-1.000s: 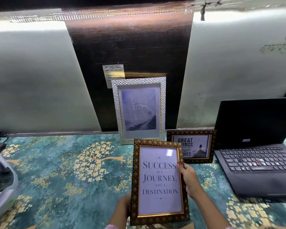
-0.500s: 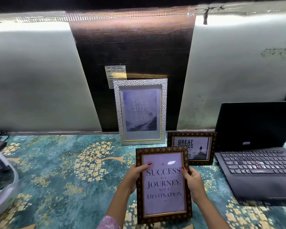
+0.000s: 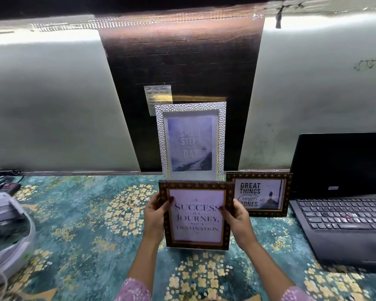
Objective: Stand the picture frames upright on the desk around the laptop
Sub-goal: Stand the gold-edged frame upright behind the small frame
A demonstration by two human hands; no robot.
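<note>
I hold a dark brown patterned frame [image 3: 196,216] reading "Success is a journey, not a destination", upright near the desk's middle, its lower edge at or just above the cloth. My left hand [image 3: 155,216] grips its left side and my right hand [image 3: 237,222] its right side. Behind it a tall silver frame [image 3: 190,140] stands upright against the dark wall panel. A small brown frame [image 3: 259,194] reading "Great things" stands upright to the right, beside the open black laptop [image 3: 343,205].
The desk is covered by a teal cloth with gold flowers [image 3: 91,218]. A white headset-like device [image 3: 7,233] lies at the left edge, with a power strip and cables [image 3: 7,185] behind it. A white wall rises behind the desk.
My left hand came up from under the frame to grip its left edge. Both hands moved the "Success" frame farther back and tilted it more upright, in front of the silver frame.
</note>
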